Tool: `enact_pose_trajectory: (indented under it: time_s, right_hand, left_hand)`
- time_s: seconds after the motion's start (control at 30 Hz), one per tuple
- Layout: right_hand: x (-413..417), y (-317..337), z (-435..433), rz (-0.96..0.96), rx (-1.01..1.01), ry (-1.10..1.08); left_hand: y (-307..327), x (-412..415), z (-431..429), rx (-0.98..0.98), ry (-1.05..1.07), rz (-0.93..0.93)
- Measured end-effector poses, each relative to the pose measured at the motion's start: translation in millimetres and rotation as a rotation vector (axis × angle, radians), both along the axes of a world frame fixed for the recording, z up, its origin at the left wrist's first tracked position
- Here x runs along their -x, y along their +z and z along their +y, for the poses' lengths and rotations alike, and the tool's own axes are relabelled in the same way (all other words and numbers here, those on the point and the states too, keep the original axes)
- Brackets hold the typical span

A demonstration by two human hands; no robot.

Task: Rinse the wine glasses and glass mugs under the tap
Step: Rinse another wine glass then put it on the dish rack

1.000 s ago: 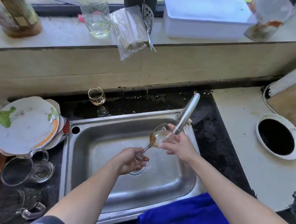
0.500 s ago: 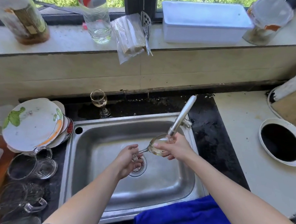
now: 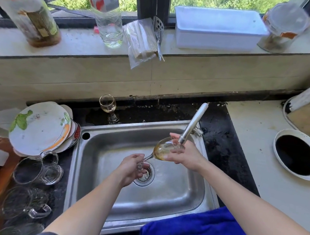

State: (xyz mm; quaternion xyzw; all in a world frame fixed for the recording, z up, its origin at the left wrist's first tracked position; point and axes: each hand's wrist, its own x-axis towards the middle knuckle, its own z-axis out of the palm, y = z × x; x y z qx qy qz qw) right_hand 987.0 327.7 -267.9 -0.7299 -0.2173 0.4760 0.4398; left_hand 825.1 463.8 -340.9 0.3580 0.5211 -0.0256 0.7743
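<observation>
Left hand [image 3: 129, 169]: fingers curled tight round the stem and foot of a wine glass [image 3: 163, 149], low over the middle of the basin. Right hand [image 3: 186, 155]: fingers and thumb wrapped about the bowl of the same glass, holding it right at the mouth of the tap [image 3: 192, 124]. Glass tilted, rim up toward the spout, stem slanting down to the left hand. Amber tint in the bowl. Whether water is running: cannot tell from where I stand.

Sink [image 3: 180, 192]: steel, single basin, set in a dark counter; both hands are above it.

Blue cloth [image 3: 194, 230]: draped over the sink's near right corner, below the right forearm.

Plates [image 3: 40, 128]: a stack, top one with a leaf and carrot pattern, leaning at the sink's left edge.

Glass mugs [image 3: 37, 170]: on the dark counter left of the sink, nearer to me than the plates; they appear to lie on their sides.

Second wine glass [image 3: 107, 103]: upright on the counter behind the sink, near the wall, well apart from the hands, pale liquid low in its bowl.

Drain strainer [image 3: 145, 175]: in the basin floor, just beside the left hand.
</observation>
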Motion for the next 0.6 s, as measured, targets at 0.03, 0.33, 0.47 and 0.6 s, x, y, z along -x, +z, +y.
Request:
enact_pose_trajectory:
  time_s: [0.03,0.33,0.47,0.6]
  right_hand:
    - [-2.2,1.0,-0.5,0.016,-0.017,0.007]
    - [-0.4,-1.2,-2.1,-0.069,0.029,-0.048]
    - [-3.3,2.1,-1.5,-0.016,-0.047,0.015]
    - [-5.0,-1.3,2.0,-0.05,0.056,-0.05]
  left_hand:
    - [1.3,1.8,1.0,-0.001,-0.048,0.012]
    - [5.0,-3.7,-0.7,-0.033,0.003,-0.032]
    - [10.2,2.7,0.7,0.025,-0.138,0.007]
    - [8.7,-0.6,-3.9,0.007,-0.002,-0.066]
